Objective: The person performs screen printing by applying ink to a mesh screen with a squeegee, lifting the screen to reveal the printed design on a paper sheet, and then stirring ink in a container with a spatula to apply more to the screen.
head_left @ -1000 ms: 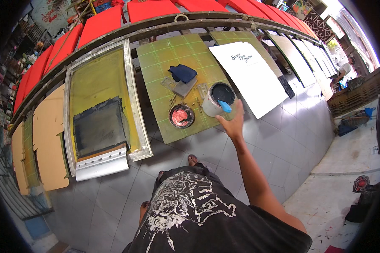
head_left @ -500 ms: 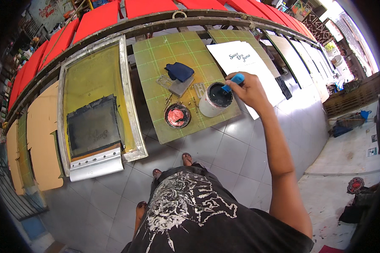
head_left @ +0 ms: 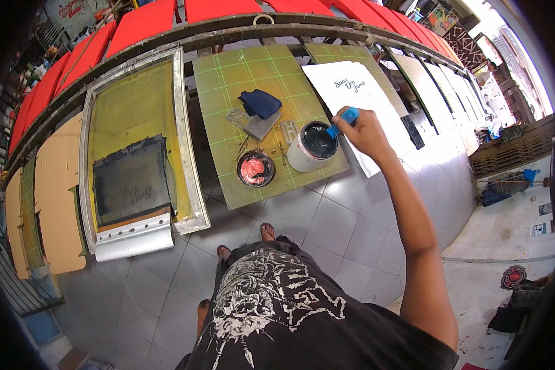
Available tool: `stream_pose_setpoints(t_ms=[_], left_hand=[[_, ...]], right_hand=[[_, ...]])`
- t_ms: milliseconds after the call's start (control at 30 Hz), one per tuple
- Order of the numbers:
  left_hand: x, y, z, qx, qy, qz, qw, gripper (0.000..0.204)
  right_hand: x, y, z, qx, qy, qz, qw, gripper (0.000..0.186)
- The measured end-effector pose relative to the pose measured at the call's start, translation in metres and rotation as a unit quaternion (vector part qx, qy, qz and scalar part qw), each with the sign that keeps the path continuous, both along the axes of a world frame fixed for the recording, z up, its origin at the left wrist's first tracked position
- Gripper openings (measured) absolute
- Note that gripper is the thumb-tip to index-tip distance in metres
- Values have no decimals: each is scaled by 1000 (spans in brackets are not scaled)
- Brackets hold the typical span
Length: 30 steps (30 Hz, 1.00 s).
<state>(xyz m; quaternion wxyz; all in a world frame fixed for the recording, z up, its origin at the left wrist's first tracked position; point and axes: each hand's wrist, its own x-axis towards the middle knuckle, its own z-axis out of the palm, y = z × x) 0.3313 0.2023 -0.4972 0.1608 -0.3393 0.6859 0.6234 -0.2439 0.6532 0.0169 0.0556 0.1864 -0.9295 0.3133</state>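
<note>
My right hand point(head_left: 365, 133) is closed around the blue handle point(head_left: 349, 115) of a tool, whose lower end dips into black ink; its working end is hidden. The ink point(head_left: 320, 141) fills a white tub point(head_left: 303, 161) standing on a green gridded board point(head_left: 240, 69). Left of the tub is a round lid point(head_left: 256, 168) smeared with red and black. Behind these, a dark blue cloth point(head_left: 260, 103) lies on a grey block point(head_left: 263, 127). Printed white paper point(head_left: 385, 98) lies beneath and beyond my right hand. My left hand is out of the picture.
To the left rests a metal-framed printing screen point(head_left: 129, 102), with a wide metal squeegee point(head_left: 135, 238) across its near end. A dark bar point(head_left: 413, 132) lies at the paper's right edge. Red panels point(head_left: 222, 10) line the back behind a long rail point(head_left: 197, 37). Grey tiles point(head_left: 290, 213) cover the floor.
The blue handle and my right hand have shifted slightly at the tub, the tool still dipping in the ink. The whole view has moved a little.
</note>
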Motion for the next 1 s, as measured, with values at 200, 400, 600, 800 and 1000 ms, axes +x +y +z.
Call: stream_pose_setpoints(t_ms=[200,400,600,800,1000], left_hand=[[4,1,2,-3,-9,8,1000,22],[5,18,-9,33,25,38,998,19],[8,14,2,25,21,29,999,23],[-15,41,81,52,-49,107,992,33],[-38,59,122,-24,-129,94,987,39]], right_hand=[[-10,12,2,-165,-32,-62,984,28],[-18,11,-10,-126,-59,-45,989,29],[-17,7,-12,52,-31,15,998,31],[-17,7,-7,0,18,19,1000,23],[-29,35,-11,-106,12,-41,993,23]])
